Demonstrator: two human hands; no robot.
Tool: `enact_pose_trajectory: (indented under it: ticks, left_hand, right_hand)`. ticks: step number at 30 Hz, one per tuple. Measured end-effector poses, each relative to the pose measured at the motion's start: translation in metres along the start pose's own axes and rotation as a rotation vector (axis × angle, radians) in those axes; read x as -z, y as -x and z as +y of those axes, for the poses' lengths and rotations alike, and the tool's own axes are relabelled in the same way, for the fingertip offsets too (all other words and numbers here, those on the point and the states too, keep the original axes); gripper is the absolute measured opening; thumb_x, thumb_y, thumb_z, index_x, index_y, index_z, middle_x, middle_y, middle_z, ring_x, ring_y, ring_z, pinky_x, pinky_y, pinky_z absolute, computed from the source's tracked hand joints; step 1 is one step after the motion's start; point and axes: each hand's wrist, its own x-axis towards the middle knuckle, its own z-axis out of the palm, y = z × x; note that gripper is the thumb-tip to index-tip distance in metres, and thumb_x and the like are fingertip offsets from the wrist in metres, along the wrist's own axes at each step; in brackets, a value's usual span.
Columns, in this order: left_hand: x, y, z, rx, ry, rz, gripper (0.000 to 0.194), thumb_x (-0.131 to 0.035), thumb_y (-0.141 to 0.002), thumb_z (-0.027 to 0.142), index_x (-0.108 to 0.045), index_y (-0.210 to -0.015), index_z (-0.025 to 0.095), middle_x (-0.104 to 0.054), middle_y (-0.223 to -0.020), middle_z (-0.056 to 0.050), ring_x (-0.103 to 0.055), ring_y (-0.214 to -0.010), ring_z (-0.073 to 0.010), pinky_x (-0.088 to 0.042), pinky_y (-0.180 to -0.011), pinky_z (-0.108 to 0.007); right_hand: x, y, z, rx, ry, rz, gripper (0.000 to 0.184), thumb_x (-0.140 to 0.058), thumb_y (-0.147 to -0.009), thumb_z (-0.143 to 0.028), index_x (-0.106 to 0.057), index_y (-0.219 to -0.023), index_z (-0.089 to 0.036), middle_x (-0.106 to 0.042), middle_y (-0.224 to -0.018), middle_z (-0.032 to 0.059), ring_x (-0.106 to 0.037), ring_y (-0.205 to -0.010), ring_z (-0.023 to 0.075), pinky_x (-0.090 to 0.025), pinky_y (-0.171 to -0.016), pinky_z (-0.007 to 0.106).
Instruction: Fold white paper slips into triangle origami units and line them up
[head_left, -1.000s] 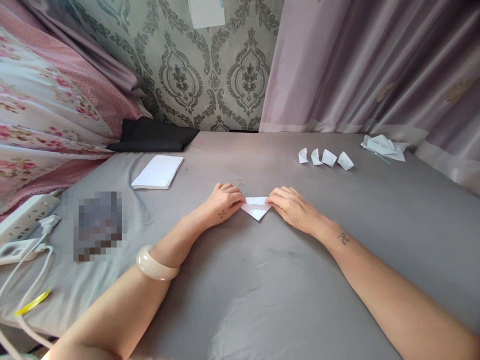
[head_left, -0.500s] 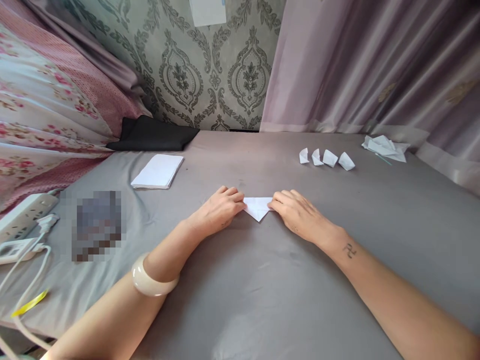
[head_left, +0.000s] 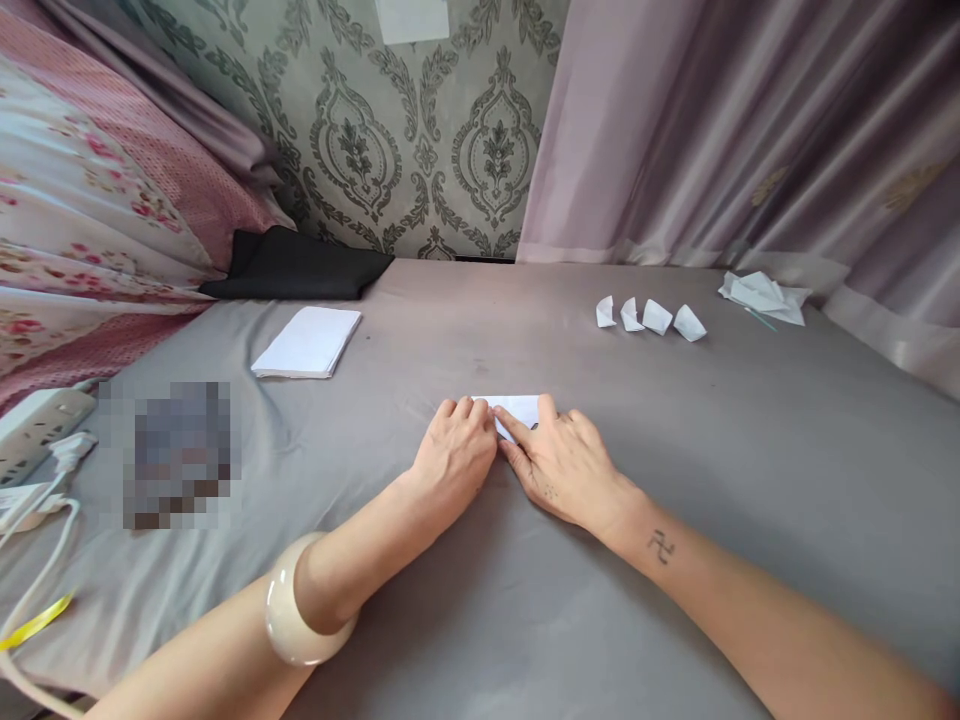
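A small piece of folded white paper (head_left: pixel 517 408) lies on the grey cloth in front of me, partly covered by my fingers. My left hand (head_left: pixel 456 452) is closed over its left side, fingers curled down and their tips hidden. From the other side, my right hand (head_left: pixel 564 458) presses on the paper with the forefinger reaching left across it. The right thumb sits just below, close to the left hand's knuckles, and the other right fingers bend at the paper's right end. The lower point of the paper is mostly hidden between the hands.
Several small folded paper pieces (head_left: pixel 657 317) stand in a row at the back right, near crumpled white paper (head_left: pixel 765 295). To the left are a stack of white paper (head_left: pixel 309 342), a black cloth (head_left: pixel 300 265), a blurred-out object (head_left: pixel 180 450) and a power strip (head_left: pixel 45 425) with cables.
Both hands have come closer together over the paper. My right hand has slid left and its forefinger now lies across the paper. The left hand has turned and covers the left side.
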Motion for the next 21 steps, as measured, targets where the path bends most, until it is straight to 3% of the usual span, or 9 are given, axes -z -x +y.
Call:
enact_pose_trajectory:
  ticks: [5,11,17,21]
  left_hand:
    - [0.001,0.001,0.0,0.017,-0.011,0.014,0.023,-0.043,-0.085,0.006,-0.064,-0.09,0.013,-0.061,-0.092,-0.013,-0.055,-0.086,-0.0245,-0.038,-0.069,-0.036]
    - [0.001,0.004,-0.006,0.032,-0.013,0.009,0.019,-0.047,-0.078,0.006,-0.063,-0.083,0.014,-0.06,-0.088,-0.011,-0.056,-0.082,-0.0228,-0.038,-0.066,-0.034]
    - [0.001,0.005,-0.013,0.03,0.045,0.036,0.019,-0.047,-0.078,0.012,-0.064,-0.086,0.013,-0.06,-0.089,-0.011,-0.056,-0.081,-0.0239,-0.038,-0.065,-0.035]
    - [-0.004,-0.002,-0.021,0.121,0.221,0.094,0.021,-0.047,-0.084,0.024,-0.065,-0.075,0.017,-0.06,-0.086,-0.008,-0.057,-0.079,-0.0215,-0.038,-0.066,-0.033]
  right_hand:
    - [0.004,0.002,0.0,-0.036,-0.014,-0.066,0.047,-0.027,-0.098,-0.042,-0.045,-0.139,-0.028,-0.054,-0.101,0.0141,-0.058,-0.064,0.0172,-0.028,-0.069,0.034]
    - [0.017,0.004,0.007,-0.086,-0.006,-0.123,0.048,-0.023,-0.099,-0.04,-0.049,-0.134,-0.019,-0.056,-0.106,0.0109,-0.059,-0.069,0.0167,-0.031,-0.07,0.033]
    - [0.022,0.007,0.022,-0.12,-0.026,-0.167,0.04,-0.029,-0.098,-0.034,-0.062,-0.114,-0.017,-0.057,-0.101,0.0089,-0.06,-0.07,0.0163,-0.027,-0.06,0.031]
    - [0.02,0.001,0.034,-0.134,-0.094,-0.169,0.036,-0.033,-0.096,-0.027,-0.068,-0.092,-0.019,-0.059,-0.096,0.0061,-0.057,-0.064,0.0134,-0.023,-0.056,0.03]
